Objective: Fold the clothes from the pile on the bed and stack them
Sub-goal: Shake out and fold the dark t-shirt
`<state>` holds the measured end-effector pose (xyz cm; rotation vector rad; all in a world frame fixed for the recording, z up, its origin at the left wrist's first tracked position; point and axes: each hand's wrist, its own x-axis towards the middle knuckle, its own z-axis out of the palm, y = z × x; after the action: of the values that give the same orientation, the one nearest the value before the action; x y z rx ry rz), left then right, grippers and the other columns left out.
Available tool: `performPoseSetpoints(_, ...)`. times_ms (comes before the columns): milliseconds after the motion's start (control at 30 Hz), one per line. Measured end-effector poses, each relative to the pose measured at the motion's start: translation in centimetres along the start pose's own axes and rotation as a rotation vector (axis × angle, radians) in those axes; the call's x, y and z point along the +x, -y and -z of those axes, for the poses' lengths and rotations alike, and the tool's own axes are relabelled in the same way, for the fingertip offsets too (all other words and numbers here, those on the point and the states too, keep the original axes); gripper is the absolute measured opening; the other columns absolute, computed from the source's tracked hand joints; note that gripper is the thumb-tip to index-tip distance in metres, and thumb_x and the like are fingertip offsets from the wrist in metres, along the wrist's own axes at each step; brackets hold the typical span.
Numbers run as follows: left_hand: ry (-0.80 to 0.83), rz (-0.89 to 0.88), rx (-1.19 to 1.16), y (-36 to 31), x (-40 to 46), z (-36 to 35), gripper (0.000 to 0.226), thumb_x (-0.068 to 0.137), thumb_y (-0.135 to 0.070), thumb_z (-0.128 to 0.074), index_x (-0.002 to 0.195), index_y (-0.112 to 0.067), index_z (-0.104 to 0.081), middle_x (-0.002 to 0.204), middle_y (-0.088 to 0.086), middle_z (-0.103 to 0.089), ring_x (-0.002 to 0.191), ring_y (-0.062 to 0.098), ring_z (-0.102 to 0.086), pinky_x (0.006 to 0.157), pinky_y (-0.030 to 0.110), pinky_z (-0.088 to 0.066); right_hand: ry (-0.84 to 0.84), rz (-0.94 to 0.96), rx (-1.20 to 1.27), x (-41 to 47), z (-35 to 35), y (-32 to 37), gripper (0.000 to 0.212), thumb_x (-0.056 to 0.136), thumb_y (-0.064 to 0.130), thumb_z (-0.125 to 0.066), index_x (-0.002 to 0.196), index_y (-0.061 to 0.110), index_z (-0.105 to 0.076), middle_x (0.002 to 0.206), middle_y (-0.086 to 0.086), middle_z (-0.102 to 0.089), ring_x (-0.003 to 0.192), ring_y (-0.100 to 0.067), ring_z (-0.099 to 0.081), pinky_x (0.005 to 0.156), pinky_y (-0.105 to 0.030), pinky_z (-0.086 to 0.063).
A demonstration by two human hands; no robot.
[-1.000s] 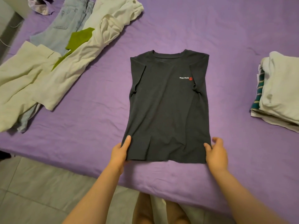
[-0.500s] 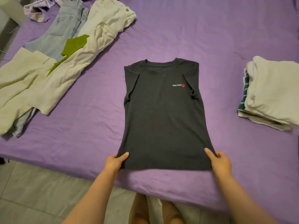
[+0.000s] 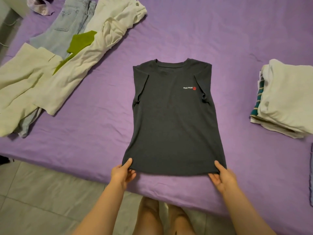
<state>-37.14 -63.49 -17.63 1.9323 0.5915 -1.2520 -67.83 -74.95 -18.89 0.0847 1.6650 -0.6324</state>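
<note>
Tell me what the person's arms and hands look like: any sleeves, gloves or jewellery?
Both forearms are bare right down to the bottom of the picture, so no sleeves show. The left hand and the right hand wear no gloves, and no rings, watch or bracelets are visible. The thumbnails look short and unpainted.

Folded stack (image 3: 288, 99) cut off by right edge. Cream trousers (image 3: 25, 92) cut off at left edge. Jeans (image 3: 67, 26) partly covered by cream garments; lower layers of stack indistinct.
</note>
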Motion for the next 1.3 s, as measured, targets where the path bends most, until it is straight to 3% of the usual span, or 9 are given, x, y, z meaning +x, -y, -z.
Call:
performPoseSetpoints(33, 0.03, 0.017, -0.025, -0.3, 0.0, 0.0, 0.019, 0.086, -0.019, -0.071, 0.081, -0.006, -0.058, 0.056, 0.007, -0.058, 0.05, 0.017, -0.057, 0.042, 0.023, -0.053, 0.011, -0.002, 0.034, 0.0, -0.2, -0.1, 0.021, 0.092, 0.008, -0.06, 0.112, 0.01, -0.058, 0.079, -0.003, -0.072, 0.056, -0.014, -0.068, 0.046, -0.024, -0.056)
performPoseSetpoints(200, 0.31, 0.058, -0.217, -4.5, 0.1, -1.8, 0.009, 0.093, -0.019, -0.059, 0.091, -0.011, -0.063, 0.067, 0.005, -0.071, 0.056, 0.016, -0.069, 0.05, 0.025, -0.056, 0.195, -0.006, 0.297, -1.3, -5.5, 1.7, 0.013, 0.094, 0.003, -0.052, 0.098, 0.011, -0.063, 0.076, -0.003, -0.074, 0.062, -0.016, -0.071, 0.052, -0.024, -0.057)
performPoseSetpoints(333, 0.456, 0.071, -0.353, -10.4, 0.3, -4.9, 0.019, 0.096, -0.022, -0.052, 0.087, -0.009, -0.063, 0.069, 0.008, -0.072, 0.059, 0.017, -0.07, 0.052, 0.027, -0.058, 0.256, 0.025, 0.252, -2.1, -11.3, 6.0, 0.005, 0.093, 0.011, -0.058, 0.095, 0.013, -0.063, 0.068, -0.002, -0.072, 0.053, -0.01, -0.067, 0.048, -0.019, -0.054)
performPoseSetpoints(633, 0.551, -0.04, -0.449, -25.1, 3.4, -12.6, 0.02, 0.096, -0.016, -0.048, 0.09, -0.005, -0.063, 0.077, 0.013, -0.074, 0.068, 0.024, -0.073, 0.063, 0.036, -0.059, 0.324, 0.216, 0.205, -0.8, -23.5, 17.8, 0.014, 0.097, 0.024, -0.049, 0.089, 0.02, -0.06, 0.07, 0.001, -0.073, 0.065, -0.011, -0.071, 0.064, -0.027, -0.058)
performPoseSetpoints(767, 0.544, -0.065, -0.401, -29.5, 5.6, -15.8, 0.021, 0.096, -0.016, -0.046, 0.092, -0.005, -0.064, 0.077, 0.009, -0.074, 0.077, 0.022, -0.072, 0.081, 0.033, -0.056, 0.31, 0.263, 0.16, 1.4, -27.5, 21.4, 0.015, 0.098, 0.026, -0.048, 0.094, 0.019, -0.06, 0.091, -0.003, -0.071, 0.096, -0.017, -0.066, 0.08, -0.033, -0.056)
performPoseSetpoints(900, 0.535, -0.04, -0.367, -31.7, 7.8, -18.8, 0.022, 0.098, -0.017, -0.045, 0.094, -0.004, -0.063, 0.078, 0.009, -0.074, 0.107, 0.025, -0.062, 0.099, 0.036, -0.046, 0.258, 0.25, 0.144, 3.8, -29.9, 23.3, 0.022, 0.099, 0.028, -0.047, 0.116, 0.016, -0.055, 0.122, -0.008, -0.061, 0.118, -0.022, -0.057, 0.092, -0.037, -0.047)
performPoseSetpoints(1033, 0.529, -0.052, -0.362, -32.0, 9.7, -20.5, 0.024, 0.099, -0.029, -0.046, 0.106, -0.011, -0.059, 0.113, 0.011, -0.065, 0.119, 0.029, -0.056, 0.096, 0.041, -0.046, 0.259, 0.275, -0.04, 6.2, -30.7, 24.0, 0.04, 0.098, 0.033, -0.05, 0.136, 0.02, -0.048, 0.141, -0.004, -0.047, 0.134, -0.025, -0.041, 0.105, -0.044, -0.038)
performPoseSetpoints(1133, 0.572, -0.07, -0.415, -31.4, 10.5, -21.2, 0.025, 0.095, -0.036, -0.054, 0.117, -0.024, -0.053, 0.118, 0.01, -0.062, 0.112, 0.031, -0.06, 0.093, 0.052, -0.047, 0.256, 0.355, -0.204, 7.6, -30.3, 23.3, 0.049, 0.097, 0.023, -0.052, 0.143, 0.028, -0.039, 0.138, 0.006, -0.047, 0.135, -0.019, -0.038, 0.103, -0.043, -0.035)
performPoseSetpoints(1300, 0.601, -0.094, -0.38, -30.0, 9.8, -22.9, 0.024, 0.093, -0.031, -0.056, 0.109, -0.013, -0.059, 0.121, 0.011, -0.062, 0.109, 0.027, -0.063, 0.093, 0.053, -0.048, 0.162, 0.55, -0.494, 9.4, -29.5, 22.5, 0.044, 0.095, 0.017, -0.055, 0.139, 0.02, -0.047, 0.142, -0.002, -0.048, 0.123, -0.016, -0.047, 0.103, -0.036, -0.039)
